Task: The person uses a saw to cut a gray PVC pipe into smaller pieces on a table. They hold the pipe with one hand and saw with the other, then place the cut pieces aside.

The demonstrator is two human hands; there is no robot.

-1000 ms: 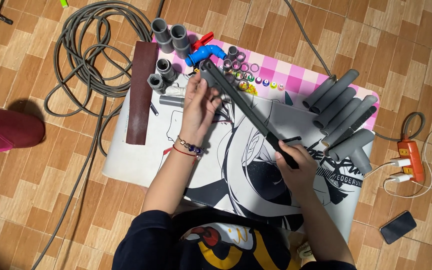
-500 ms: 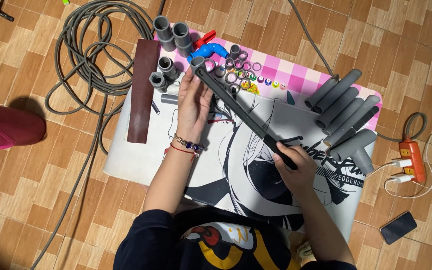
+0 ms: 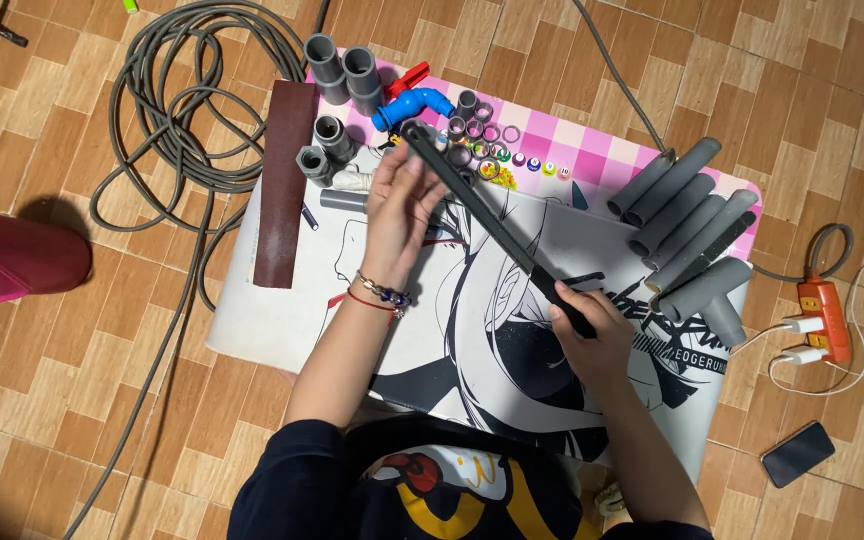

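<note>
Head view shows your right hand [image 3: 592,335] wrapped tight around the low end of a long dark pipe [image 3: 482,215] slanting over the printed mat [image 3: 282,320]. Your left hand [image 3: 402,200] lies flat and open against the pipe's upper part, near the blue valve [image 3: 412,105].

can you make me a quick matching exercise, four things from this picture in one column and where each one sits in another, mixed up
Things:
1. long dark grey tool
2. brown sandpaper strip
3. orange power strip
4. blue plastic pipe elbow

Places:
A. on the tiled floor, right of the mat
B. held in the right hand, left hand at its far end
C. top of the mat, beside a red piece
D. flat along the mat's left edge

Pairs: 1-B, 2-D, 3-A, 4-C
</note>
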